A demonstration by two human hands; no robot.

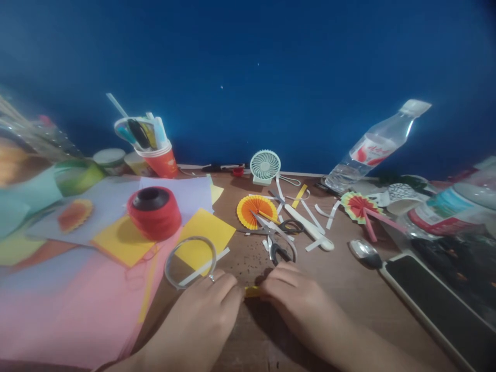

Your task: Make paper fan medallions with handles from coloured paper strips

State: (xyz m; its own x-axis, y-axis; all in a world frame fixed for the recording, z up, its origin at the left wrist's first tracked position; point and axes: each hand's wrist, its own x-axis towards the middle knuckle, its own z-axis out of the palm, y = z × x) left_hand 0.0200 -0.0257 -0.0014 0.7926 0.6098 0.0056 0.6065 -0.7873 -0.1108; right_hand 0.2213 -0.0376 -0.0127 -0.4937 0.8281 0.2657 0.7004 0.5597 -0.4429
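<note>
Straight beyond the grip, a pale green handheld fan (265, 165) stands near the blue wall (248, 77); beyond the grip to the left, a red paper cup (160, 163) holds pens (138, 133); right of the grip lie a spoon (363, 250) and a phone (434, 305), with a clear labelled bottle (374, 149) farther beyond

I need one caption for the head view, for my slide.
Left hand and right hand grip a yellow strip near scissors and an orange pleated rosette.

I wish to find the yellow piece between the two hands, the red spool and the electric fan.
Yellow piece (253, 292): head view, its visible middle part.
Red spool (154, 221): head view, its red side.
Electric fan (265, 164): head view, its round grille.
</note>
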